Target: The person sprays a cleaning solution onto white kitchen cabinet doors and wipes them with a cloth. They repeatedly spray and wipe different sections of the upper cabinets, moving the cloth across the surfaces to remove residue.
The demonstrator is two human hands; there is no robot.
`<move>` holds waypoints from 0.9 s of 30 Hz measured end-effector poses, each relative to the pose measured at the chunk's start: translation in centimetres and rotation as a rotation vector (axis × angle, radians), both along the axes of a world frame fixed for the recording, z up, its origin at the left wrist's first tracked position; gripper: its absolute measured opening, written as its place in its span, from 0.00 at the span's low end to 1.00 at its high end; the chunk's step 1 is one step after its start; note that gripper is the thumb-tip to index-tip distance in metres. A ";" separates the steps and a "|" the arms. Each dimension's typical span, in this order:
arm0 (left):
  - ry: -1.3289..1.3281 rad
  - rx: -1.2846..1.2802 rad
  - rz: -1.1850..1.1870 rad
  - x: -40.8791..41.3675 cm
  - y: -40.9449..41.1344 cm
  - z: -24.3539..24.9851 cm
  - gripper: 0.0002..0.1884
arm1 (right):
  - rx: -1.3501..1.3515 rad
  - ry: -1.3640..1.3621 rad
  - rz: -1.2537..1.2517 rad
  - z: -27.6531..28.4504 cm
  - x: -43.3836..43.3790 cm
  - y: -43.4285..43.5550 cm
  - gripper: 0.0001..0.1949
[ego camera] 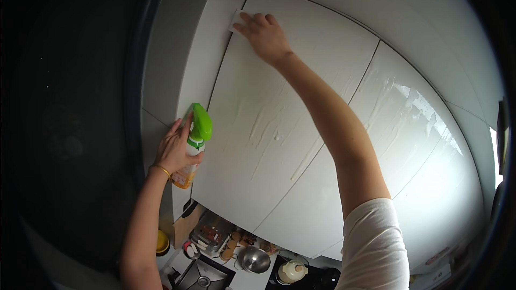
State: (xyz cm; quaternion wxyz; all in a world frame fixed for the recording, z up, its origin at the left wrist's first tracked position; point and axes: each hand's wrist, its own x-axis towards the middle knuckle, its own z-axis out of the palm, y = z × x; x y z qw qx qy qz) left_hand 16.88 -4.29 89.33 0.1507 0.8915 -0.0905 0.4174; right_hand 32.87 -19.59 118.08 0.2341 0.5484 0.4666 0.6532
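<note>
My left hand (pixel 174 151) grips a spray bottle (pixel 195 147) with a green trigger head and an orange lower label, held upright beside the cabinet's left edge. Higher up, my right hand (pixel 264 36) presses a white cloth or wipe (pixel 237 21) against the top left corner of a white cabinet door (pixel 250 88). Part of the wipe is covered by my fingers. Whitish streaks of liquid run down this door, and more wet streaks mark the neighbouring cabinet door (pixel 387 121). A gold-coloured bracelet (pixel 162 171) circles my left wrist.
Below the cabinets are a sink (pixel 202 276), a steel bowl (pixel 256 259), a dish container (pixel 210 231) and a cream-coloured pot (pixel 292 272) on a dark hob. A yellow bowl (pixel 162 243) sits at lower left. A white side wall (pixel 201 60) bounds the cabinet on the left.
</note>
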 end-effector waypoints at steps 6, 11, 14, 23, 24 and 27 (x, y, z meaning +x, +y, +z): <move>0.000 0.005 0.034 0.2 -1.0 -0.9 0.53 | 0.133 -0.097 -0.097 3.1 -0.7 -1.6 0.21; 0.001 -0.036 -0.006 -0.1 -0.7 -0.2 0.52 | 0.040 -0.049 0.007 -0.8 -2.4 -7.7 0.20; 0.005 -0.025 0.009 -0.2 -0.2 -0.3 0.53 | 0.261 -0.069 -0.011 0.5 -4.9 -15.4 0.23; -0.037 -0.006 0.001 0.5 -0.3 -0.6 0.55 | 0.420 -0.138 0.017 1.4 -3.5 -13.0 0.20; -0.030 -0.006 0.010 0.4 -0.3 -0.6 0.55 | 0.374 -0.114 0.092 1.5 -2.7 -10.2 0.19; -0.063 -0.009 0.000 0.6 -0.2 -0.9 0.55 | 0.222 -0.071 0.093 1.5 -1.2 -5.0 0.19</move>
